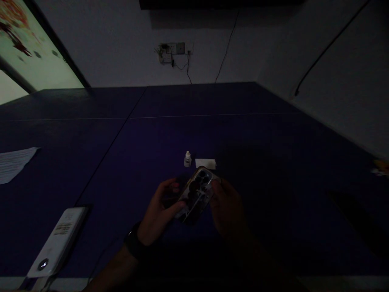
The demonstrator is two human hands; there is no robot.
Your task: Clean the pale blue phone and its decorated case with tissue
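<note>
A smartphone (197, 194) in a clear patterned case is held tilted above the dark blue table, its camera side facing me. My left hand (162, 209), with a dark watch (133, 242) on the wrist, grips the phone's lower left edge, thumb on its back. The phone's right side is in the grasp of my right hand (227, 207), which is in deep shadow. Just beyond the phone stands a small bottle (187, 159) with a white cap. Right of the bottle lies a small white paper or cloth piece (205, 163), partly behind the phone's top.
At left lies a white slab-like device (59, 241) with cables at its near end. A printed sheet (16, 162) rests farther left on the table (170, 134). Wall sockets (172, 52) with plugs and cords are at the back. A dark flat shape (358, 219) lies right.
</note>
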